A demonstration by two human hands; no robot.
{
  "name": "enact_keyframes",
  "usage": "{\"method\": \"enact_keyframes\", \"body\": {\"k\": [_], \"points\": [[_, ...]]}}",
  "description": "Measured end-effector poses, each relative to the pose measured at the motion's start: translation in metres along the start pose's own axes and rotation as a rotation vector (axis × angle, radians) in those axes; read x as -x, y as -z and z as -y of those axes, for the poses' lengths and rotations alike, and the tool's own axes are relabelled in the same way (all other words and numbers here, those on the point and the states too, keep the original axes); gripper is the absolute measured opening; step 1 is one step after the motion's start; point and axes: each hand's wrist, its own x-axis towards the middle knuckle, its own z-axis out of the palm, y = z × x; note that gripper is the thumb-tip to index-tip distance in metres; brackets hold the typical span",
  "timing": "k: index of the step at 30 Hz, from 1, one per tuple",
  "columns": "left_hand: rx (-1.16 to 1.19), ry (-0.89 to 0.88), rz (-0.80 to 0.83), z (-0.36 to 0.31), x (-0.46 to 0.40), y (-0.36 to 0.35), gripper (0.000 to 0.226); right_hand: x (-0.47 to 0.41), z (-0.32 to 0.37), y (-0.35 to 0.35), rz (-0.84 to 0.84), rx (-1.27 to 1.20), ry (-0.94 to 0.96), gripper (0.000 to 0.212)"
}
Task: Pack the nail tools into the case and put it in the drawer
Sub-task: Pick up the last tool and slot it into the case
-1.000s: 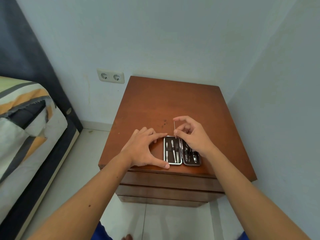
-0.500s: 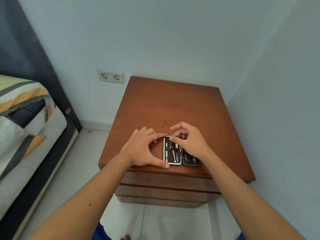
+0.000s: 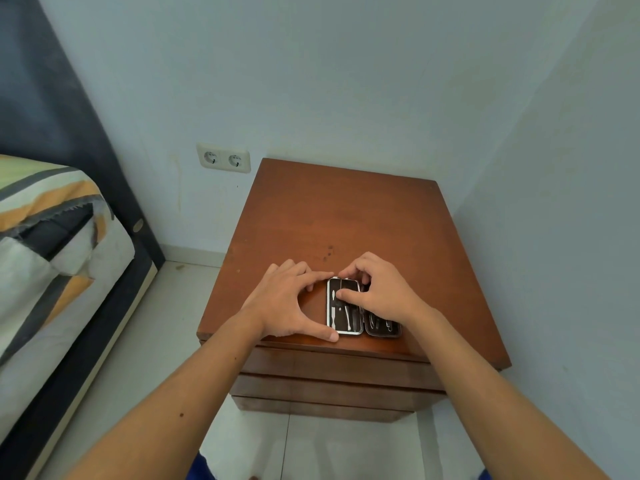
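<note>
A small dark nail-tool case [image 3: 346, 320] lies open flat near the front edge of a brown wooden nightstand [image 3: 339, 216]. Several metal tools sit in its left half; the right half [image 3: 382, 329] is mostly covered. My left hand [image 3: 289, 303] braces the case's left edge between thumb and forefinger. My right hand [image 3: 377, 294] lies over the case, thumb and fingers pressing a thin metal tool [image 3: 341, 284] down into the left half. The nightstand's drawers [image 3: 329, 372] below are closed.
A bed with a striped cover [image 3: 52, 258] stands at the left beside a dark headboard. A double wall socket [image 3: 223, 158] is on the wall behind the nightstand. A wall runs close along the right side. Pale floor tiles lie below.
My right hand has lowered the thin tool from upright above the case down into the left half. My left hand has stayed on the case's edge.
</note>
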Motion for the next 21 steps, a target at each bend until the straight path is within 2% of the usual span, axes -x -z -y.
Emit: {"method": "enact_keyframes", "body": {"k": [4,8,21], "points": [[-0.005,-0.001,0.011,0.0,0.0,0.0,0.118,0.004,0.004,0.007,0.115,0.069,-0.004,0.047],[-0.004,-0.005,0.003,0.0,0.0,0.0,0.118,0.011,0.004,0.01,0.15,0.091,0.026,0.06],[-0.008,-0.003,-0.002,-0.001,0.0,0.001,0.117,0.018,-0.003,0.01,0.232,0.081,0.044,0.059]]}}
